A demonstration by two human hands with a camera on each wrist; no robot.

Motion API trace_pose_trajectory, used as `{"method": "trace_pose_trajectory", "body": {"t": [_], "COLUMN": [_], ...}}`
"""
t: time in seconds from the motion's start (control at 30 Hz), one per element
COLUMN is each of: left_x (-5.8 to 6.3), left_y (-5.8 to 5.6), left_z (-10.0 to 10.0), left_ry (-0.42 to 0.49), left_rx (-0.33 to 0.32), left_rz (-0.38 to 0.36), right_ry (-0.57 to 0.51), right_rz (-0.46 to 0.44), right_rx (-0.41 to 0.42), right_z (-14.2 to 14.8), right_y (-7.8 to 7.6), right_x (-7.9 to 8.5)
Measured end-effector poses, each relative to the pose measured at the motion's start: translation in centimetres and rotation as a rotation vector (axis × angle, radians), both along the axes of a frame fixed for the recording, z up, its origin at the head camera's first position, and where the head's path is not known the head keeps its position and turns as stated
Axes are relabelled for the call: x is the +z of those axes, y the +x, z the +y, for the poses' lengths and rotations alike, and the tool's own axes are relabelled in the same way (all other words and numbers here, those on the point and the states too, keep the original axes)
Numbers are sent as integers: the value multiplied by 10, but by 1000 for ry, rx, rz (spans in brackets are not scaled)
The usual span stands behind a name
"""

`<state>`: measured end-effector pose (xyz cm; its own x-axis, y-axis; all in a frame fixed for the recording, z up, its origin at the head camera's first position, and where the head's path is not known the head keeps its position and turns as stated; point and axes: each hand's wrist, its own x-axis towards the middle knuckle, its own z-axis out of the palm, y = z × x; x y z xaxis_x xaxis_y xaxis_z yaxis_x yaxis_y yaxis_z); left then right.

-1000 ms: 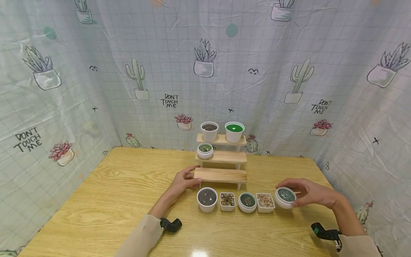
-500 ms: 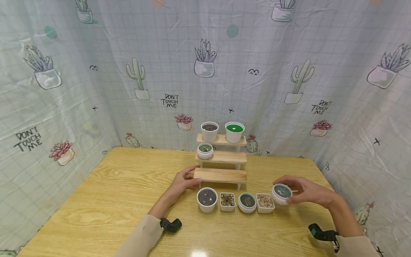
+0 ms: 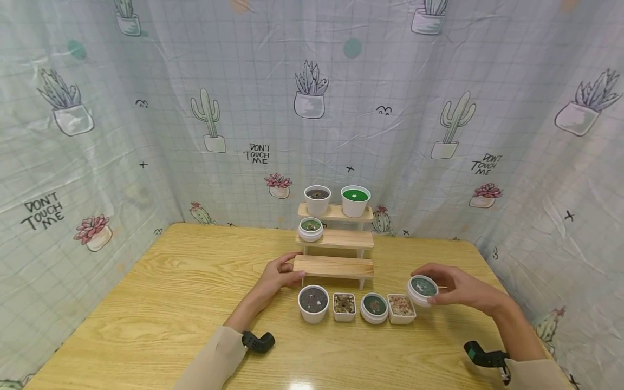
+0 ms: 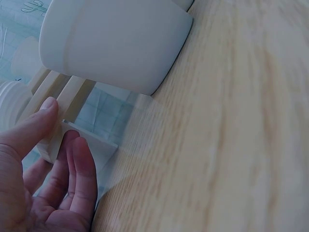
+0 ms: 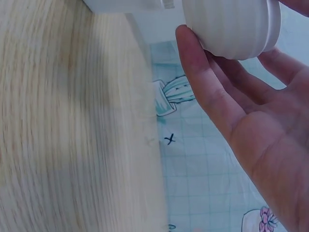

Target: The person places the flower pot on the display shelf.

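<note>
Left hand [image 3: 277,277]: gripping bottom shelf [image 3: 333,266]. Right hand [image 3: 460,288]: pinching ribbed round pot [image 3: 422,288]; carried low, could knock square gravel pot [image 3: 402,309].

The left hand [image 3: 274,277] and right hand [image 3: 462,288] are bare. A beige left sleeve [image 3: 209,357] and matching right sleeve [image 3: 538,375] meet bent black devices: left device [image 3: 258,342], right device [image 3: 485,356] with a green patch [image 3: 471,352].
</note>
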<state>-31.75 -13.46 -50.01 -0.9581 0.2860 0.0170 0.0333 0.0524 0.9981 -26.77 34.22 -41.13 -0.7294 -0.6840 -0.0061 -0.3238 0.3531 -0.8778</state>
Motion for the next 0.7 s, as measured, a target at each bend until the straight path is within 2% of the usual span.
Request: {"method": "trace_pose_trajectory", "body": {"t": [0.43, 0.7], "left_x": [3, 2], "left_y": [2, 1], "left_z": [-1, -1], "left_ry": [-17, -13], "left_rx": [-13, -10], "left_rz": [28, 15], "right_ry": [19, 13], "right_rz": [65, 83], "right_rx": [-75, -140], "right_z": [-15, -23], "right_y": [-4, -3], "right_x": [-5, -7]}}
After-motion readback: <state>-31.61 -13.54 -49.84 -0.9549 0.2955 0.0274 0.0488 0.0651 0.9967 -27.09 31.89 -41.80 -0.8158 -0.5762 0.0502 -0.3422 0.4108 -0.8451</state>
